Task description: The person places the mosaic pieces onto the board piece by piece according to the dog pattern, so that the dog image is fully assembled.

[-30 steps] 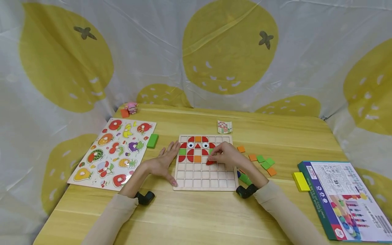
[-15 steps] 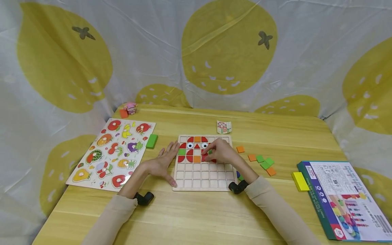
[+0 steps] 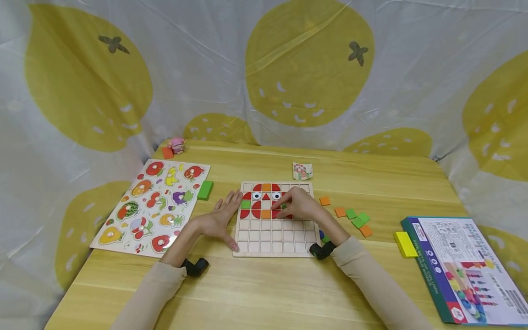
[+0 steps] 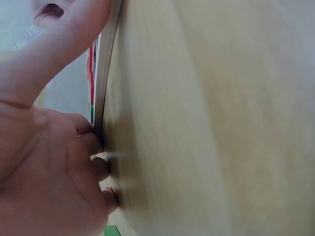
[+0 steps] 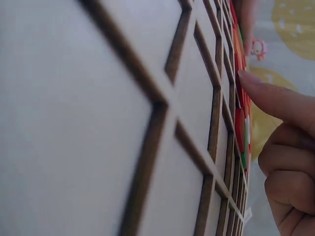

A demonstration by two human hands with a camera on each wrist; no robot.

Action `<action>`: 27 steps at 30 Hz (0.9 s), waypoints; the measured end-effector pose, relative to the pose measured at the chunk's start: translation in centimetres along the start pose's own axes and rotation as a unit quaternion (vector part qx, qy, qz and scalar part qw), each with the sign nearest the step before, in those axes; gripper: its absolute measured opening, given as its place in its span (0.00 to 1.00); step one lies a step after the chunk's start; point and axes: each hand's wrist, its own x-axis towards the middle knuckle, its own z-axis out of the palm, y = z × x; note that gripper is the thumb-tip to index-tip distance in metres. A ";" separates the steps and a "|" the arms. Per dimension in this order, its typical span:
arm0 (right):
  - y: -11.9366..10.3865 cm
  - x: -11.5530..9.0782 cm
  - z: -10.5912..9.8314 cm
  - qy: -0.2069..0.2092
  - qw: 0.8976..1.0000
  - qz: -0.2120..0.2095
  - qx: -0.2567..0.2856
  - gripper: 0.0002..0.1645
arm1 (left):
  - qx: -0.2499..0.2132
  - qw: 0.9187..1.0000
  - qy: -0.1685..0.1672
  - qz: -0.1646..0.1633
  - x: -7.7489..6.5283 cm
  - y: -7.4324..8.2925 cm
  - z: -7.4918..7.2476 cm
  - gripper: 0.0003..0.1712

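A square wooden grid board [image 3: 276, 236] lies mid-table, its upper rows filled with red, orange and green tiles and two eye tiles. My left hand [image 3: 217, 223] rests at its left edge, fingers spread and thumb at the lower corner. In the left wrist view, that hand's [image 4: 49, 157] fingers touch the table along the board's side. With thumb and forefinger, my right hand [image 3: 303, 205] pinches a red curved tile [image 3: 274, 214] at a cell beside the lower orange tile. In the right wrist view, the thumb of this hand [image 5: 288, 132] touches red; the forefinger is hidden.
Loose orange and green tiles [image 3: 356, 222] lie right of the board. A small pattern card [image 3: 303, 171] sits behind it. Leftward are a fruit puzzle board [image 3: 152, 206] and green block [image 3: 205, 189]; at far right, a yellow block [image 3: 405, 244] and a box [image 3: 466, 270].
The right hand has moved slightly left with the red tile, bringing it from the board's surface into a cell beside the orange tile. The left hand stays put.
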 end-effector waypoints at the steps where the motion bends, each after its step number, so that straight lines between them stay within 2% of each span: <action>1: 0.1 0.0 0.0 -0.002 1.000 0.000 0.008 0.10 | 0.000 1.000 0.000 -0.001 -0.1 0.0 0.0 0.86; 8: 0.1 0.3 0.0 -0.024 0.999 -0.010 0.026 0.11 | 0.006 1.000 0.002 -0.001 -0.1 -0.2 0.1 0.86; 12: 0.4 -0.5 -1.1 -0.002 0.999 -0.017 0.032 0.12 | 0.003 1.000 0.004 0.003 0.0 -0.3 0.1 0.86; 16: 1.2 -3.0 -3.5 0.049 0.998 -0.015 0.023 0.14 | 0.002 1.000 0.002 0.008 0.1 -0.2 0.1 0.86; 19: 2.5 -5.4 -5.4 0.082 0.996 0.005 0.016 0.15 | 0.002 1.000 0.001 0.007 0.0 0.0 0.0 0.86; 24: 5.3 -9.5 -7.3 0.112 0.992 0.058 0.025 0.17 | -0.001 1.000 0.000 0.004 0.0 0.1 0.0 0.86; 27: 6.8 -11.1 -7.7 0.123 0.988 0.091 0.023 0.19 | -0.005 1.000 0.000 0.002 0.0 0.0 0.0 0.86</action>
